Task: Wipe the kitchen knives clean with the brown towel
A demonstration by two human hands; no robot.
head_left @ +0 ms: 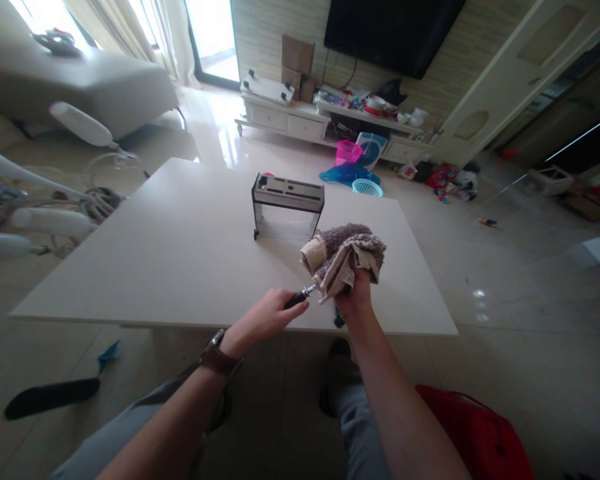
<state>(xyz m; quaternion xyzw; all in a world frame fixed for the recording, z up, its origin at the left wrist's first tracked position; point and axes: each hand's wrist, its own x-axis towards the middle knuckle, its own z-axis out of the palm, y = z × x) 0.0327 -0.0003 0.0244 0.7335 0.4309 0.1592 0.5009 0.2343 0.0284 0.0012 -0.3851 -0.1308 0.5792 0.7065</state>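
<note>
My left hand (280, 310) is closed around the black handle (298, 298) of a utensil with a short bright metal neck. Its far end is hidden in a brown-and-beige towel (347, 257), so its kind does not show. My right hand (357, 290) grips that bunched towel from below and presses it around the utensil. Just under the right hand, another black handle-like end (339, 317) shows at the table's near edge. Beyond the towel a knife-block-like holder (289, 193) stands upright, with a slotted dark top and clear sides.
The white table (130, 253) spans the middle. Past its far edge are a pink basket (349, 152), a light-blue basket (367, 188) and a low TV cabinet (285, 120). A red bag (475, 433) sits at lower right. A black long object (53, 398) lies on the floor at left.
</note>
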